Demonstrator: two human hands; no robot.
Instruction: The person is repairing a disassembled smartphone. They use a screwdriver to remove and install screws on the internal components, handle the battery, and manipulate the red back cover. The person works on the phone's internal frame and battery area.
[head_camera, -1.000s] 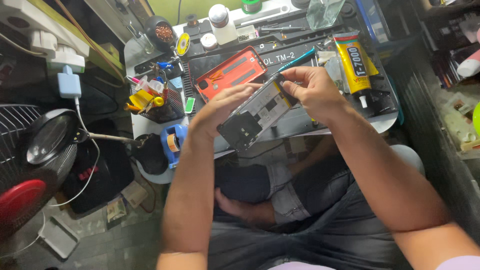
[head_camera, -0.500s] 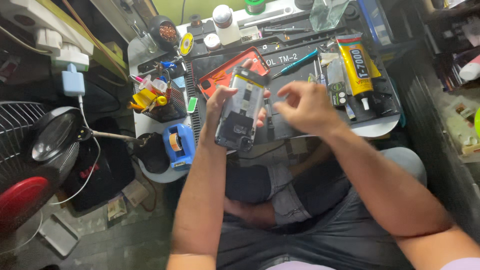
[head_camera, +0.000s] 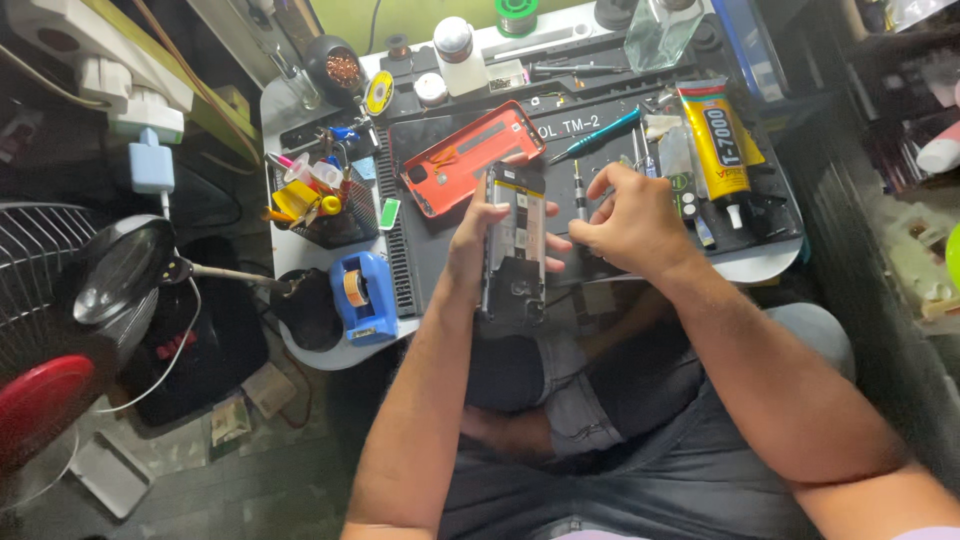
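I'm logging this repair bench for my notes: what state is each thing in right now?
Opened phone: back off, insides exposed, held upright by the left hand.
Red back cover: detached, lying inner side up on the work mat.
Right hand: beside the phone, fingers curled.
Glue tube: lying flat, capped.
Teal screwdriver: lying on the mat.

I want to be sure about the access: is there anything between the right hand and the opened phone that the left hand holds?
Nothing visible does. The left hand holds the opened phone upright above the dark work mat. The right hand is close beside its right edge, with only open space between them. The red back cover lies behind the phone, not between.
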